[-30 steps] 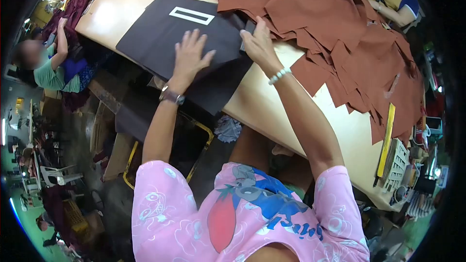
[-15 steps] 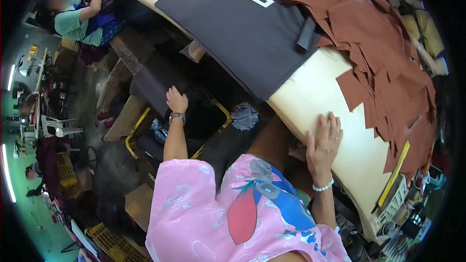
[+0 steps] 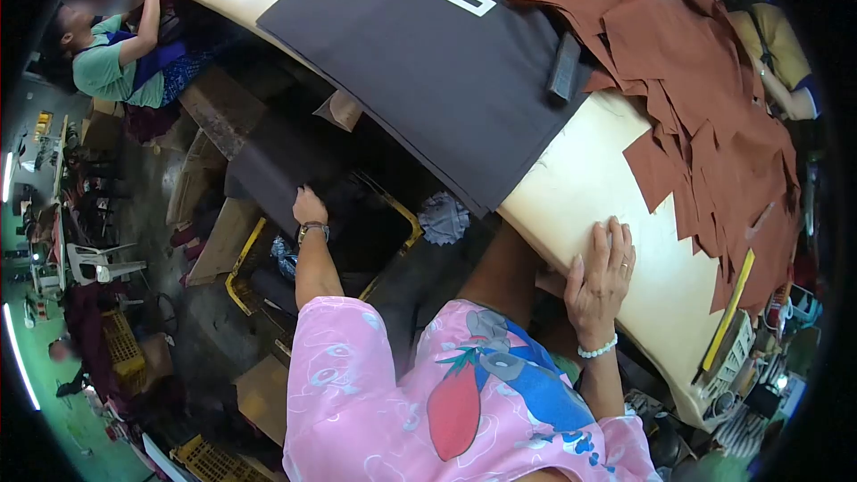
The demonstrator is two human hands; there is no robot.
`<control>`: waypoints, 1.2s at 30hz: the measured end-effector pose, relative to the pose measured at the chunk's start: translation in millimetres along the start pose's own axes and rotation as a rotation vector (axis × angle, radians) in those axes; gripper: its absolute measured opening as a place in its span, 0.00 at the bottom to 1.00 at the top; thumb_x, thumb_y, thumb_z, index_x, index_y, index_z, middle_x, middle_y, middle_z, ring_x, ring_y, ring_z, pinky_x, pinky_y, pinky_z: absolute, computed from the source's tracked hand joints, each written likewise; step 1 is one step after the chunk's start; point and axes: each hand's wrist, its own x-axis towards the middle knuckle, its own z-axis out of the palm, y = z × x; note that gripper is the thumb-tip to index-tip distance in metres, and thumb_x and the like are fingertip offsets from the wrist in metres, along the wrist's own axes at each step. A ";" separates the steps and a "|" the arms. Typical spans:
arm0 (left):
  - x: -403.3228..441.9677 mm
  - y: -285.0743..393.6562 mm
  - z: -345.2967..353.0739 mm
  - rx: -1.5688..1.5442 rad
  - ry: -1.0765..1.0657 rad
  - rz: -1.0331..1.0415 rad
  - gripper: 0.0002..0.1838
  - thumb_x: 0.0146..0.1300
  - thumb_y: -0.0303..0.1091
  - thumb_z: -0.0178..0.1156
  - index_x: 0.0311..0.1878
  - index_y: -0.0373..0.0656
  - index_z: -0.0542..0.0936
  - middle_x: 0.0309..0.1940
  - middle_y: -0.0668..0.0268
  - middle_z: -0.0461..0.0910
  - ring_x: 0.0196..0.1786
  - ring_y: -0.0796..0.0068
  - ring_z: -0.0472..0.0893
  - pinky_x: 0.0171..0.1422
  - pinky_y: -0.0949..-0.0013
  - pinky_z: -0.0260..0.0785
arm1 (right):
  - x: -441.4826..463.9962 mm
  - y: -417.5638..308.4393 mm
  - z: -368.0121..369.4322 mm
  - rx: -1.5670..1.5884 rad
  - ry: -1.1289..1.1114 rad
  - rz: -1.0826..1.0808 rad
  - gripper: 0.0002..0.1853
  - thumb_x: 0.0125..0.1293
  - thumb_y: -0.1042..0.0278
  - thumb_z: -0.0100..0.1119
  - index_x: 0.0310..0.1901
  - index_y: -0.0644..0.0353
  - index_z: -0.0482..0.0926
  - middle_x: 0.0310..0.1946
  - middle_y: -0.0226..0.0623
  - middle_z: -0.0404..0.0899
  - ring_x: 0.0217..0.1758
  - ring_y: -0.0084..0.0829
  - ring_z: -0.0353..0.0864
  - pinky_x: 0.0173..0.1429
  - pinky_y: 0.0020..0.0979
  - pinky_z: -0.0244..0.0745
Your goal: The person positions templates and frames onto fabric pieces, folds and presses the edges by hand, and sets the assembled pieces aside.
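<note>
- Nearest us, our right hand lies flat on the pale tabletop, palm down, its fingers straight and close together, near the table's edge.
- Our left hand reaches down beside the table, fingers curled at the edge of a dark cloth; we cannot tell whether they pinch it.
- Around that hand we see a yellow-edged frame, with the dark cloth draped at its far side.
- Between our hands, below the table, is a crumpled grey cloth.
- Farther up, a flat dark stack of fabric covers part of the tabletop, its near corner overhanging the edge.
- On the stack we find a dark block near its right side and, beyond, a white hollow rectangle.
- Right of the stack, brown pieces spread in an overlapping heap.
- Farthest off at left, a person in a green shirt raises an arm.
</note>
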 end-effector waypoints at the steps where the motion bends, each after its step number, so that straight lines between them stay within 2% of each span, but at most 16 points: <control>1: -0.8 -0.4 -6.2 0.004 0.012 0.026 0.14 0.56 0.30 0.55 0.45 0.39 0.78 0.45 0.52 0.78 0.40 0.52 0.81 0.44 0.52 0.74 | -0.1 -0.2 0.2 0.004 0.004 -0.002 0.27 0.63 0.61 0.48 0.62 0.63 0.65 0.66 0.51 0.59 0.70 0.54 0.54 0.70 0.53 0.48; 3: -4.1 -0.3 -19.8 0.012 0.037 0.080 0.08 0.55 0.29 0.55 0.37 0.41 0.82 0.37 0.52 0.81 0.35 0.51 0.81 0.41 0.52 0.74 | -0.5 0.0 0.5 0.006 0.010 -0.005 0.27 0.63 0.62 0.48 0.62 0.63 0.65 0.65 0.51 0.59 0.70 0.54 0.55 0.70 0.53 0.49; 6: -3.2 1.5 -31.2 -0.028 0.097 0.054 0.06 0.55 0.30 0.58 0.32 0.45 0.84 0.32 0.56 0.82 0.37 0.53 0.82 0.43 0.54 0.74 | -0.2 0.4 1.2 0.009 0.017 -0.009 0.27 0.62 0.62 0.49 0.62 0.63 0.65 0.65 0.51 0.60 0.70 0.54 0.55 0.70 0.53 0.49; 9: 3.3 -4.2 -39.0 -0.138 0.039 0.003 0.05 0.53 0.34 0.62 0.32 0.47 0.84 0.32 0.57 0.82 0.38 0.54 0.82 0.44 0.55 0.75 | 0.2 0.8 1.3 0.011 0.028 -0.006 0.27 0.62 0.61 0.49 0.62 0.63 0.65 0.65 0.51 0.60 0.69 0.54 0.56 0.70 0.53 0.49; 12: 9.9 -11.8 -44.6 -0.168 0.045 0.039 0.07 0.51 0.37 0.65 0.33 0.48 0.85 0.32 0.58 0.83 0.38 0.54 0.82 0.45 0.56 0.75 | -1.8 0.4 2.0 -0.007 0.026 -0.007 0.27 0.63 0.61 0.48 0.62 0.63 0.65 0.65 0.51 0.61 0.69 0.53 0.56 0.70 0.53 0.49; 18: 21.7 -20.0 -58.6 -0.328 -0.130 0.007 0.09 0.52 0.36 0.65 0.37 0.46 0.85 0.34 0.56 0.83 0.39 0.55 0.82 0.47 0.60 0.74 | -0.9 2.1 2.9 -0.016 0.046 -0.018 0.26 0.64 0.60 0.48 0.62 0.63 0.65 0.65 0.50 0.61 0.69 0.53 0.56 0.70 0.52 0.50; 21: 27.6 -31.2 -49.3 -0.365 -0.103 0.071 0.09 0.53 0.33 0.63 0.38 0.45 0.85 0.35 0.56 0.83 0.41 0.57 0.83 0.48 0.62 0.74 | -1.3 2.1 4.5 -0.020 0.051 -0.028 0.26 0.64 0.60 0.48 0.62 0.63 0.65 0.65 0.50 0.61 0.70 0.53 0.56 0.69 0.53 0.51; 24: 32.3 -40.1 -44.0 -0.470 -0.084 0.094 0.10 0.53 0.27 0.62 0.39 0.42 0.84 0.35 0.57 0.84 0.41 0.64 0.84 0.47 0.67 0.74 | -2.2 2.9 5.0 -0.025 0.046 -0.021 0.26 0.64 0.60 0.48 0.62 0.62 0.66 0.65 0.50 0.61 0.70 0.52 0.56 0.69 0.53 0.51; 25: 33.4 -39.9 -46.9 -0.445 -0.107 0.076 0.13 0.53 0.23 0.59 0.44 0.40 0.82 0.36 0.57 0.84 0.42 0.65 0.84 0.48 0.68 0.75 | -2.2 3.7 5.2 -0.018 0.049 -0.022 0.26 0.64 0.60 0.48 0.62 0.62 0.66 0.65 0.50 0.61 0.70 0.52 0.56 0.69 0.53 0.51; 31: 41.5 -53.6 -46.1 -0.552 -0.021 0.075 0.19 0.50 0.22 0.61 0.48 0.37 0.79 0.36 0.55 0.84 0.41 0.67 0.84 0.47 0.67 0.75 | -2.6 4.5 6.6 -0.007 0.065 -0.018 0.26 0.65 0.60 0.48 0.62 0.61 0.66 0.65 0.49 0.61 0.70 0.52 0.56 0.69 0.53 0.51; 36: 23.6 -44.8 -80.1 -0.483 0.003 0.019 0.15 0.49 0.28 0.65 0.43 0.37 0.82 0.32 0.56 0.84 0.39 0.68 0.84 0.45 0.68 0.75 | -4.1 4.5 6.8 0.003 0.081 -0.025 0.25 0.65 0.60 0.49 0.62 0.62 0.66 0.65 0.49 0.61 0.70 0.51 0.56 0.69 0.53 0.52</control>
